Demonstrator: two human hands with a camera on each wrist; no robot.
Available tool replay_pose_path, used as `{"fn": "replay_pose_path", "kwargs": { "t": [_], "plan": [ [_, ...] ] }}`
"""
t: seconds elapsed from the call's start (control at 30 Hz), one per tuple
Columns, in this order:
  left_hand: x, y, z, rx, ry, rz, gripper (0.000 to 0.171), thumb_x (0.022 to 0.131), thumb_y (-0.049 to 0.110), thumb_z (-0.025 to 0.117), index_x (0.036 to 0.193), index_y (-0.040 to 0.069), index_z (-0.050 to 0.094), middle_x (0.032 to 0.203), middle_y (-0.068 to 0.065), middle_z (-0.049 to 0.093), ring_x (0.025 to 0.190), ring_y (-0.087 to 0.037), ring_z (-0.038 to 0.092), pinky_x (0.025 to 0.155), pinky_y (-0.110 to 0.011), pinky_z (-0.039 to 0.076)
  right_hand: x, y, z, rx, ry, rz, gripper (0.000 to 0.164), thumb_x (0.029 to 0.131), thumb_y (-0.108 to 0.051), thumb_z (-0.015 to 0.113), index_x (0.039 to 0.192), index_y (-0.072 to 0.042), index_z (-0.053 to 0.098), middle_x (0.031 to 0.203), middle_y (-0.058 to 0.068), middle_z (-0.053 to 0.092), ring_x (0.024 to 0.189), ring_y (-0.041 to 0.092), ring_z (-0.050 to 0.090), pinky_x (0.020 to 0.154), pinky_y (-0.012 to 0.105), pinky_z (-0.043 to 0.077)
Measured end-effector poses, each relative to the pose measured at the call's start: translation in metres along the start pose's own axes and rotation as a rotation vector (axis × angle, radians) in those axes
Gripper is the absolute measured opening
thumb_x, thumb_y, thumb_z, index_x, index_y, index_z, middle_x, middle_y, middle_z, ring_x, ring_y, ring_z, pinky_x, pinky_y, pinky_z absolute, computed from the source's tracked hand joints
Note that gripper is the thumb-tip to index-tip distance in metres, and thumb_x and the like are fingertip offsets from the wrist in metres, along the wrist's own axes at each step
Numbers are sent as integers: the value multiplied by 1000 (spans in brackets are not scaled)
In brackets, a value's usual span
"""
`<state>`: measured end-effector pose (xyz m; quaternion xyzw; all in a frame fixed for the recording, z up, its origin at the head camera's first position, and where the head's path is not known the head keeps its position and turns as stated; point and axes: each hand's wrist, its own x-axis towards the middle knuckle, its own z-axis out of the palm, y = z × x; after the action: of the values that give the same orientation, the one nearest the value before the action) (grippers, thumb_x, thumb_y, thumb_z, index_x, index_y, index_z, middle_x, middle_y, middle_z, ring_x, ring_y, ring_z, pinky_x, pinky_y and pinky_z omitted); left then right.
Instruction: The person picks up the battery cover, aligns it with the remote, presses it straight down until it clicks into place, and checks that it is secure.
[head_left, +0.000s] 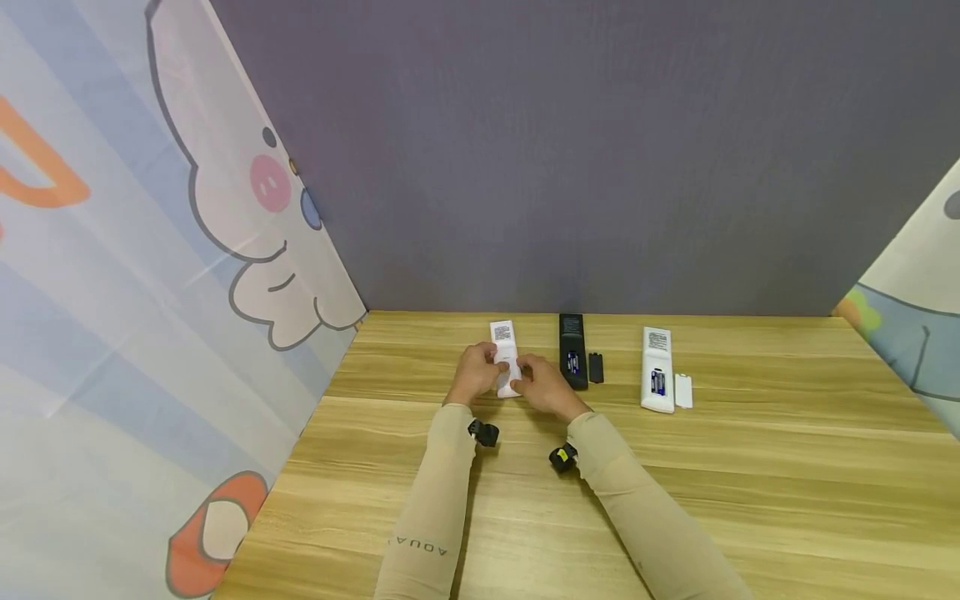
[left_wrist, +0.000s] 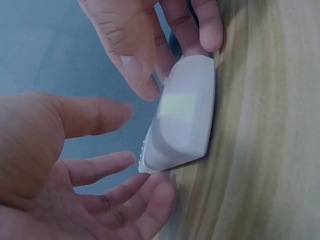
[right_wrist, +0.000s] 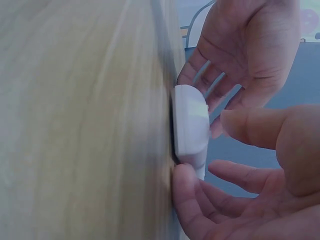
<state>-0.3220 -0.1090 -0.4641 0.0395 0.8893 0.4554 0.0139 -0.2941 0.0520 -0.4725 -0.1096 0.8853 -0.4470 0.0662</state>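
A white remote control (head_left: pixel 504 333) lies on the table with its back facing up and a printed label near the far end. My left hand (head_left: pixel 474 372) holds its left side, fingertips at the edge in the left wrist view and thumb over the back. On the opposite side, my right hand (head_left: pixel 546 385) has its fingers bent along the edge and its thumb close over the back. Both wrist views show the near end of the remote control (right_wrist: pixel 191 122) between the two hands. The fingers and thumbs partly hide its middle.
Right of my hands lies a black remote control (head_left: pixel 572 333) with batteries (head_left: pixel 573 362) showing, its black cover (head_left: pixel 596 367) alongside. Farther right is another white remote control (head_left: pixel 657 343) with batteries (head_left: pixel 657 382) and a white cover (head_left: pixel 683 391). A grey panel (head_left: pixel 540 167) borders the wooden table (head_left: pixel 787 467).
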Motion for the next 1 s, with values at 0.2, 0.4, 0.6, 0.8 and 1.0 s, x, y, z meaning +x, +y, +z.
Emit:
{"fn": "replay_pose_path", "kwargs": {
  "t": [0.2,0.4,0.6,0.8,1.0],
  "plan": [
    [0,7,-1,-8,68,-3,39,94,13,71,130,-1,66,128,-22,67,115,-36,68,96,-47,56,-3,-2,-5,-19,23,-31,42,98,-15,66,135,4,58,136,24,60,122,37,61,105,52,49],
    [-3,14,1,-43,142,10,31,95,13,70,124,2,71,112,-16,73,100,-31,69,83,-42,58,-5,-3,-16,-49,35,-22,19,98,-19,66,111,-5,68,101,12,69,87,24,65,75,37,53],
    [-4,21,6,-78,210,56,25,93,12,72,116,4,75,97,-12,75,84,-24,69,69,-28,52,-7,-1,-34,-29,44,-54,19,101,-17,62,105,-3,73,83,17,70,62,15,56,58,29,42],
    [-5,28,14,-118,240,78,17,92,12,72,108,6,77,91,-10,75,79,-19,67,65,-25,51,-10,1,-55,-7,68,-25,24,101,-21,59,105,-1,73,95,20,73,63,19,58,56,30,43],
    [-6,32,24,-155,230,108,20,94,14,72,110,2,76,92,-12,74,77,-19,66,66,-27,52,-12,11,-72,-25,121,74,30,102,-29,60,102,-1,69,86,14,69,61,18,50,57,31,41]
  ]
}}
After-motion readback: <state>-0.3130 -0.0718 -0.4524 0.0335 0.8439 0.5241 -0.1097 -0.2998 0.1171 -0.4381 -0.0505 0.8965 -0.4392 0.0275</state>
